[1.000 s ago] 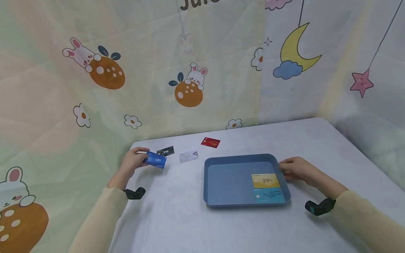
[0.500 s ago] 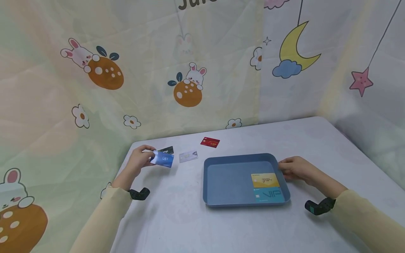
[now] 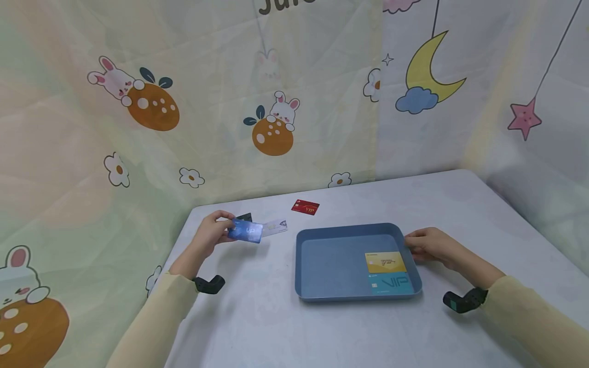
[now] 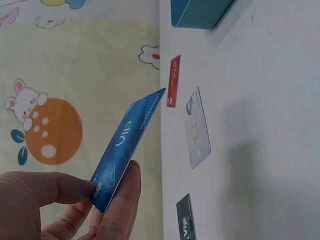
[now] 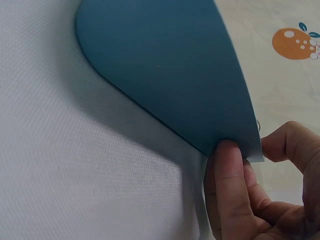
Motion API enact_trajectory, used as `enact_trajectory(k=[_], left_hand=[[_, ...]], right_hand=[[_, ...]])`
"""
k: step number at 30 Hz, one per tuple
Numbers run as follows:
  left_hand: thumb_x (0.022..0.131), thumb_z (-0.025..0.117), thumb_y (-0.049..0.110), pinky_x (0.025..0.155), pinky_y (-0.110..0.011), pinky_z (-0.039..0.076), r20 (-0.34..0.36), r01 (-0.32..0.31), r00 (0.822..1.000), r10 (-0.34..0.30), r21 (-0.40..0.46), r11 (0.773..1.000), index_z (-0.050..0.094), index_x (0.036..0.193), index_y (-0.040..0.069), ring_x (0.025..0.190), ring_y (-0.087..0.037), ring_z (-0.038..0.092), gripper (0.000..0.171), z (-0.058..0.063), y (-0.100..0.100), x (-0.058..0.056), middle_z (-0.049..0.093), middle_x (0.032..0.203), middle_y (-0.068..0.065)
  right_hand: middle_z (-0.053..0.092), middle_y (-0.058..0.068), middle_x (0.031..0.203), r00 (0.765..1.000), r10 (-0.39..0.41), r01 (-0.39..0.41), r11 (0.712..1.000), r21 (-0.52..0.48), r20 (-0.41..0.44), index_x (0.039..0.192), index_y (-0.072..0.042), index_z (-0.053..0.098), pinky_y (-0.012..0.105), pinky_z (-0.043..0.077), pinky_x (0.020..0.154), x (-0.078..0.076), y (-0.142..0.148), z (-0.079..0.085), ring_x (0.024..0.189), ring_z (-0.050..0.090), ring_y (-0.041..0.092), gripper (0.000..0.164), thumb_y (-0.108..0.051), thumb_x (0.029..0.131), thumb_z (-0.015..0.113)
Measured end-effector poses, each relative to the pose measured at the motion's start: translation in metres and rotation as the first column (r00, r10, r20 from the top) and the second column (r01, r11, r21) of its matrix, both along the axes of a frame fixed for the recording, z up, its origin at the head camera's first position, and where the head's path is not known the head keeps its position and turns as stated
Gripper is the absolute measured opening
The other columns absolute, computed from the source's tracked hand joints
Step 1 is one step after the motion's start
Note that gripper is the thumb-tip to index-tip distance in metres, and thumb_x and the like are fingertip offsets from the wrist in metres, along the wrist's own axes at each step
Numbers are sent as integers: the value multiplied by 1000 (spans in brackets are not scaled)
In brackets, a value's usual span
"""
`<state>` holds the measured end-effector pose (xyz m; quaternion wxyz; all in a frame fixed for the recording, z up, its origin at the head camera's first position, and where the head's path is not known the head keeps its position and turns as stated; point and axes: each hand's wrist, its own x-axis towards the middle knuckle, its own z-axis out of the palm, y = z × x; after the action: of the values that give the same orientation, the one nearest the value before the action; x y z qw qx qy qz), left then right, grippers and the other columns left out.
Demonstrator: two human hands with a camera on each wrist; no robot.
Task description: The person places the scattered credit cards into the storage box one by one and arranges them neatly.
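Observation:
My left hand (image 3: pixel 214 232) pinches a blue VIP card (image 3: pixel 246 231) by its left end, thumb on one face and fingers behind. In the left wrist view the blue card (image 4: pixel 125 145) is tilted, raised above the tabletop. From the head it overlaps a black card (image 3: pixel 247 217) and the left part of a silver-white card (image 3: pixel 277 227), both lying on the table. My right hand (image 3: pixel 430 244) holds the right rim of a blue-grey tray (image 3: pixel 331 266), thumb at the rim and fingertips against the outer wall (image 5: pixel 165 65). Inside the tray, at the right, lie a yellow card (image 3: pixel 385 262) and a teal VIP card (image 3: pixel 391 283).
A red VIP card (image 3: pixel 306 207) lies behind the tray, near the table's back edge. The white-covered table (image 3: pixel 276 327) backs onto a printed curtain (image 3: pixel 207 102) with rabbits and flowers. Another curtain side hangs at the right (image 3: pixel 543 194).
My left hand has carried the blue card rightward, from beside the black card to over it and the silver-white card's edge. The right hand and tray have stayed put.

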<state>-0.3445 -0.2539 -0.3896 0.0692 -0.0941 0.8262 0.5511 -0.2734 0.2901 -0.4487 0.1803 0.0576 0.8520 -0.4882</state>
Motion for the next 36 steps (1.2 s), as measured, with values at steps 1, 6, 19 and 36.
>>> enact_trajectory(k=[1, 6, 19, 36], left_hand=[[101, 55, 9, 76, -26, 63, 4, 3, 1000, -3, 10, 1000, 51, 140, -1, 98, -28, 64, 41, 0, 1, 0, 42, 145, -28], [101, 55, 10, 75, -25, 63, 7, 9, 1000, -9, 47, 999, 50, 139, -2, 98, -28, 63, 40, -1, 8, 2, 41, 145, -28], [103, 56, 12, 79, -27, 64, 34, 50, 998, -55, 141, 989, 48, 134, -2, 96, -25, 69, 34, -8, 26, 1, 49, 137, -25], [104, 56, 12, 82, -26, 63, 71, 47, 995, -64, 218, 975, 49, 135, -3, 104, -28, 66, 35, -12, 39, 2, 46, 142, -24]], right_hand=[[67, 26, 121, 1000, 0, 0, 1000, 2, 0, 140, 19, 45, 29, 64, 79, 0, 0, 0, 89, 66, 14, 59, -24, 102, 58], [66, 27, 121, 1000, 0, 0, 1000, 8, -5, 140, 19, 45, 29, 64, 79, 0, 0, -1, 90, 67, 14, 59, -24, 102, 58], [66, 27, 121, 1000, -2, 2, 1000, 8, -9, 140, 19, 45, 29, 63, 78, 1, 0, -1, 89, 66, 14, 58, -24, 103, 57], [66, 27, 122, 1000, -8, 8, 1000, 7, -1, 141, 18, 45, 29, 63, 79, -1, 0, -3, 90, 66, 15, 59, -25, 103, 57]])
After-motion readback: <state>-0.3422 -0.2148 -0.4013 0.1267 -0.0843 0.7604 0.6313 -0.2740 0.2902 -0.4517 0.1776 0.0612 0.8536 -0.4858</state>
